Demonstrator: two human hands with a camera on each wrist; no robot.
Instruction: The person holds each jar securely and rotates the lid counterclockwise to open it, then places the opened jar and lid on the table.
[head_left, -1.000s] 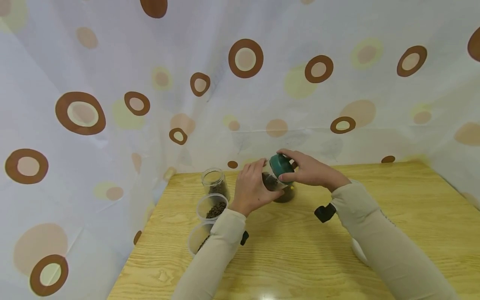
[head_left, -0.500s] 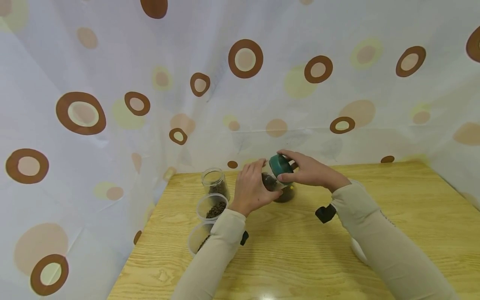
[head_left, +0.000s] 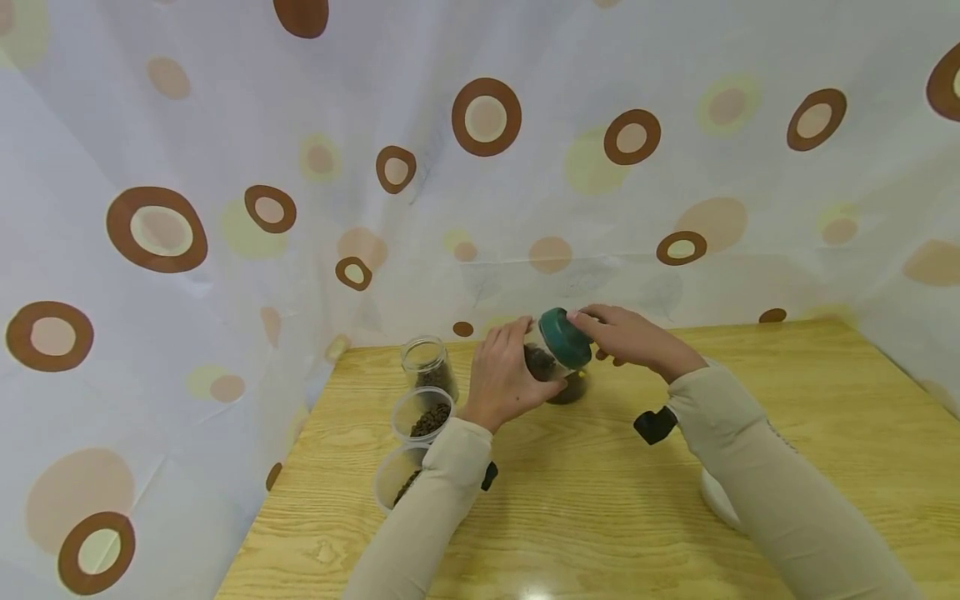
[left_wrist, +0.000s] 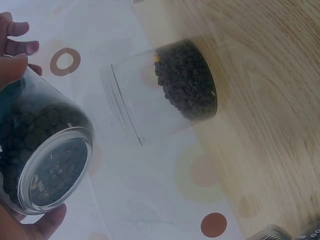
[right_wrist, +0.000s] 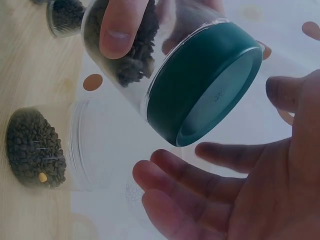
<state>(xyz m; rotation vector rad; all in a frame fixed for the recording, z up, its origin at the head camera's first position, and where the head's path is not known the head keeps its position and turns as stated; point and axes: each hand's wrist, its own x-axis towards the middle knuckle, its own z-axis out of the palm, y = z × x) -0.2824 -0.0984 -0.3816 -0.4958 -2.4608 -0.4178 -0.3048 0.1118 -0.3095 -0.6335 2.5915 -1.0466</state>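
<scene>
My left hand (head_left: 501,375) grips a clear glass jar (left_wrist: 55,117) that is tilted, its base towards the left wrist camera. Dark coffee beans fill part of it, and a green lid (head_left: 564,337) caps its upper right end. Beside that lid is my right hand (head_left: 633,337); in the right wrist view its fingers (right_wrist: 180,185) are spread and stand apart from the lid, holding nothing. Behind the held jar, an open clear jar (right_wrist: 37,150) stands on the table, partly filled with coffee beans and a small orange-yellow piece. The head view shows only its lower part.
Left of my left hand, an open glass jar (head_left: 426,360) and two clear plastic tubs (head_left: 405,398) with beans stand in a row on the wooden table (head_left: 585,517). A white object (head_left: 718,500) is partly hidden under my right forearm. A patterned sheet (head_left: 420,100) hangs behind.
My right hand has let go of the green lid; its thumb has moved up and back from the lid's front edge. My left hand keeps its grip on the jar, nearly still.
</scene>
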